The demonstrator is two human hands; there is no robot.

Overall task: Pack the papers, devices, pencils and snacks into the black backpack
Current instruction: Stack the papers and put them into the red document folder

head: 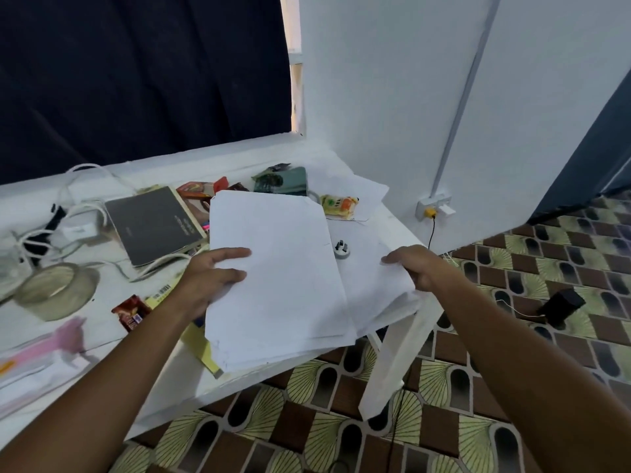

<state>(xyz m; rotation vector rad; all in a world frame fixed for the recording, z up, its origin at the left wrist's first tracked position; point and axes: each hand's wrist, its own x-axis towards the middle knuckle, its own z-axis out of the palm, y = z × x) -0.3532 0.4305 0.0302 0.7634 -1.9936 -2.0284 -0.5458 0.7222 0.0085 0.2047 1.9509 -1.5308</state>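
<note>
I am gathering the papers (276, 268) at the worktop (102, 336) corner: my left hand (208, 278) is gripping the stack's left edge, my right hand (415, 268) pinching the loose sheets beside it. Next I am needing them squared; the backpack is out of view.

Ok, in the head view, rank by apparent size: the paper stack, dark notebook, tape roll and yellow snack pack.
1. Paper stack, largest by far, though also nearest the camera.
2. Dark notebook.
3. Tape roll.
4. Yellow snack pack, smallest, but it lies farther back, so that is partly distance.
</note>
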